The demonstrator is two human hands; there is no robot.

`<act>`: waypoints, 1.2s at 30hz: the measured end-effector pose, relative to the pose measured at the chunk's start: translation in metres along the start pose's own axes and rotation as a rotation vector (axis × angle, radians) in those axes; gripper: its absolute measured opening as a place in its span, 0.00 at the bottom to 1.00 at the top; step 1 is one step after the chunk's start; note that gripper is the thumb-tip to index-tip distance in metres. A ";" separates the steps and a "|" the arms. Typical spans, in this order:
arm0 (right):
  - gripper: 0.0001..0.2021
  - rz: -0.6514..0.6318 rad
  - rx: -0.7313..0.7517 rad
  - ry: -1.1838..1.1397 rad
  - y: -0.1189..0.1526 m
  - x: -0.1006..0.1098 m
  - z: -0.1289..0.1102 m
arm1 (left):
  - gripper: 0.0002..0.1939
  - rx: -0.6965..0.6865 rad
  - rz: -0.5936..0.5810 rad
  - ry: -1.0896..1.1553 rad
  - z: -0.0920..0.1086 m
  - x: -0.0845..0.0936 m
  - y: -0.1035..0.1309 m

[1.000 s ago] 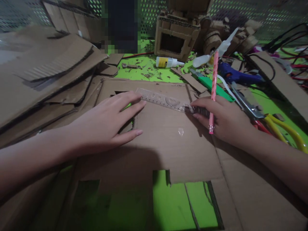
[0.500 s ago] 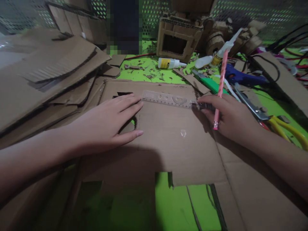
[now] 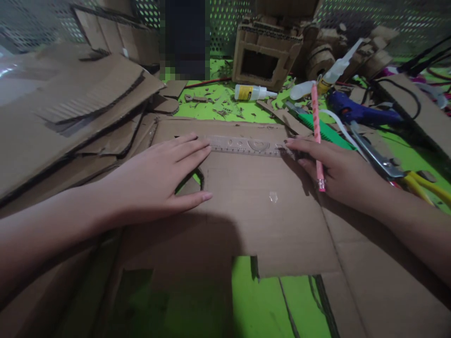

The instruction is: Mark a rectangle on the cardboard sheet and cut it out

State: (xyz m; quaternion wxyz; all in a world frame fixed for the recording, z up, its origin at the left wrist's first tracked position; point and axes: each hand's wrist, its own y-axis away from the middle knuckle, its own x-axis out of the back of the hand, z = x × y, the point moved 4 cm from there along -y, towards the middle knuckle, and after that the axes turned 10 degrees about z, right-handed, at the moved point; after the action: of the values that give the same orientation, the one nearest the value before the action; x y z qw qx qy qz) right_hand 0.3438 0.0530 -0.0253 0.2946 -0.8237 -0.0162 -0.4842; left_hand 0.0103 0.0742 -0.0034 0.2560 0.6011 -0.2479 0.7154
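Note:
A clear ruler (image 3: 246, 144) lies across the upper part of a brown cardboard sheet (image 3: 260, 225) that has cut-out openings. My left hand (image 3: 176, 171) rests flat on the sheet, its fingers spread and touching the ruler's left end, beside a rounded hole. With thumb and fingers, my right hand (image 3: 334, 164) grips the ruler's right end. A pink pencil (image 3: 316, 131) is also held in that hand, standing up between the fingers with its eraser end down.
Stacked cardboard (image 3: 88, 94) fills the left. Behind the sheet are a glue bottle (image 3: 250, 92), scraps and a cardboard box frame (image 3: 264, 58). To the right are a green cutter (image 3: 327, 131), a blue glue gun (image 3: 359, 110) and yellow-handled pliers (image 3: 423, 185).
The ruler has shifted slightly left relative to the sheet, its left end now nearer my left fingers. The pencil in my right hand leans more to the left. The whole view has moved a little.

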 end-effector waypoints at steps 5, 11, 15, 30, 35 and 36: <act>0.23 -0.050 0.064 0.009 -0.001 -0.002 -0.001 | 0.55 0.002 -0.010 -0.048 -0.002 -0.001 -0.002; 0.22 -0.059 0.040 0.021 -0.002 -0.002 -0.005 | 0.54 0.012 -0.006 -0.076 -0.004 -0.004 -0.002; 0.22 -0.047 0.043 0.008 0.000 0.000 -0.005 | 0.54 -0.011 0.031 -0.054 -0.003 -0.001 0.000; 0.24 -0.014 0.090 0.009 -0.001 -0.002 -0.002 | 0.52 0.014 0.044 -0.065 -0.002 -0.002 -0.001; 0.14 0.109 0.073 -0.003 -0.003 0.010 -0.010 | 0.52 0.025 0.050 -0.093 -0.003 -0.003 0.000; 0.12 0.140 0.072 0.005 -0.004 0.014 -0.013 | 0.52 0.029 0.053 -0.093 -0.003 -0.003 0.000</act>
State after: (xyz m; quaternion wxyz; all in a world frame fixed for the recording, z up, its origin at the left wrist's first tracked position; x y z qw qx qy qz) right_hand 0.3396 0.0461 -0.0078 0.3574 -0.8104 0.0247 -0.4637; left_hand 0.0088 0.0757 -0.0065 0.2160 0.6306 -0.2649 0.6967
